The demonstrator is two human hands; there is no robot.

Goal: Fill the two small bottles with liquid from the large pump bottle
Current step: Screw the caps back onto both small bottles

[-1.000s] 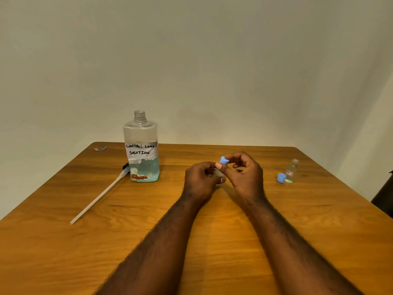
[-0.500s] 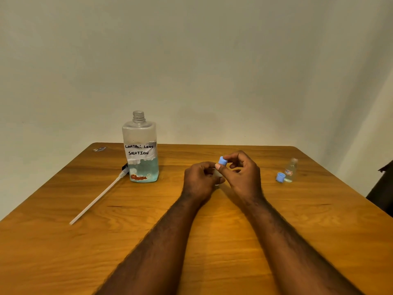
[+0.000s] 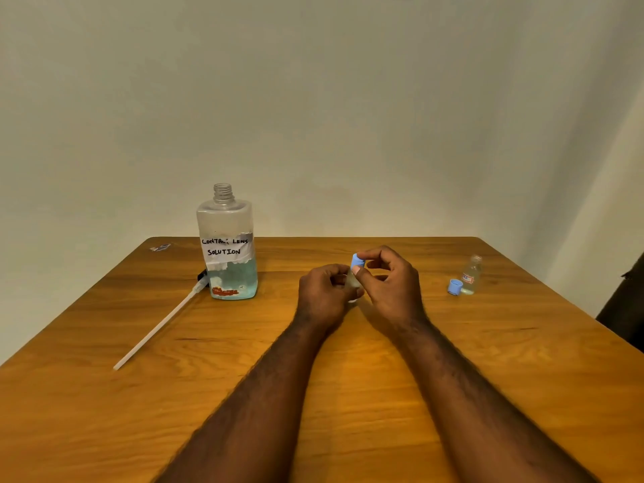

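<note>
Your left hand (image 3: 326,294) gripped a small bottle (image 3: 352,281) at the middle of the bench (image 3: 348,395), the fingers (image 3: 335,273) curled round its clear body. Your right hand (image 3: 393,287) pinched the blue cap (image 3: 358,261) on its neck between thumb and forefinger. The large bottle (image 3: 228,252) stood open at the left, the pump tube (image 3: 160,325) lying beside it. The second small bottle (image 3: 471,275) stood uncapped at the right, the loose cap (image 3: 453,286) just beside it.

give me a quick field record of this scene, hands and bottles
left hand: grips first small bottle
right hand: pinches blue cap atop that bottle
large bottle: upright, open neck, partly full, left on table
pump tube: lying on table beside large bottle
second small bottle: upright, uncapped, at right
loose cap: on table, beside second small bottle
</note>
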